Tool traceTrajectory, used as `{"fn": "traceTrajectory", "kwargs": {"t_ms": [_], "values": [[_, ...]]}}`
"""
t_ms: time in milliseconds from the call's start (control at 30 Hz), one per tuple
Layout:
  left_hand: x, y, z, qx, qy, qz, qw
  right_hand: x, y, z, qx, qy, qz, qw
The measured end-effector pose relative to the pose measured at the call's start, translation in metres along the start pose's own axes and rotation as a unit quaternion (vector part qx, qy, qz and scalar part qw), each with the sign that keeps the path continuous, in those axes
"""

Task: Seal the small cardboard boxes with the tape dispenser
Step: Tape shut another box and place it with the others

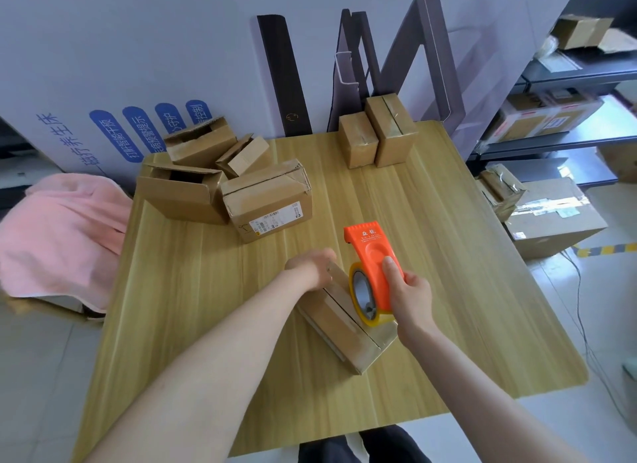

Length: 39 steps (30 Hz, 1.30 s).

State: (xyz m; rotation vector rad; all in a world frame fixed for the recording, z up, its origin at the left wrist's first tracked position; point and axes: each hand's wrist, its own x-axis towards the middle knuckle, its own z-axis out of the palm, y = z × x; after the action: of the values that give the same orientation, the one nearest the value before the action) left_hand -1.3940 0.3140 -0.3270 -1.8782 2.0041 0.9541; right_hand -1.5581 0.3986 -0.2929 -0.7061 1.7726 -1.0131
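A wood-grain desk (448,290) stands between a pink cloth (62,235) heaped on the left and a large carton (551,218) on the floor at right. It carries a cluster of open boxes (182,193) and a labelled box (269,200) at its far left, with two taped boxes (393,131) upright at the far edge. Near the front, well apart from these, lies the small cardboard box (344,328); the left hand (310,266) grips its far end while the right hand (412,290) clasps the orange tape dispenser (375,266) set on its top seam, hiding part of the lid.
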Motion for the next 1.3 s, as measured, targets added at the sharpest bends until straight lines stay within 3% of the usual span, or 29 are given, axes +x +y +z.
{"fn": "traceTrajectory", "kwargs": {"t_ms": [100,300,400,467,533,600,700,867,1000,1167,1300], "values": [[-0.008,-0.008,0.008,-0.102,0.042,-0.043,0.993,-0.001,0.001,-0.001,-0.002,0.002,0.0,1.0],[-0.01,-0.007,0.014,-0.059,0.051,-0.034,0.996,-0.003,0.001,0.001,0.002,0.003,-0.01,1.0],[-0.012,-0.008,0.022,-0.113,0.092,-0.122,0.982,-0.002,-0.003,-0.002,0.04,0.041,-0.031,0.998],[-0.018,-0.016,0.029,-0.264,0.165,-0.216,0.925,0.004,-0.011,-0.009,0.075,0.087,-0.042,0.992],[-0.022,-0.024,0.031,-0.477,0.198,-0.261,0.816,0.011,-0.02,-0.019,0.101,0.114,-0.048,0.987],[-0.025,-0.023,0.032,-0.629,0.155,-0.268,0.713,0.015,-0.027,-0.025,0.104,0.124,-0.055,0.985],[-0.023,-0.004,0.033,-0.727,0.07,-0.272,0.627,0.016,-0.027,-0.025,0.106,0.12,-0.054,0.986],[-0.005,0.04,0.026,-0.771,0.043,-0.293,0.564,0.019,-0.018,-0.026,0.099,0.111,-0.036,0.988],[0.023,0.057,0.006,-0.751,0.036,-0.306,0.584,0.039,-0.03,-0.033,0.092,0.105,-0.029,0.99],[0.08,0.071,-0.026,-0.82,0.099,-0.298,0.478,0.09,-0.062,-0.04,0.09,0.07,-0.03,0.993],[0.13,0.08,-0.058,-0.827,0.149,-0.3,0.452,0.139,-0.084,-0.045,0.098,0.035,-0.033,0.994]]}}
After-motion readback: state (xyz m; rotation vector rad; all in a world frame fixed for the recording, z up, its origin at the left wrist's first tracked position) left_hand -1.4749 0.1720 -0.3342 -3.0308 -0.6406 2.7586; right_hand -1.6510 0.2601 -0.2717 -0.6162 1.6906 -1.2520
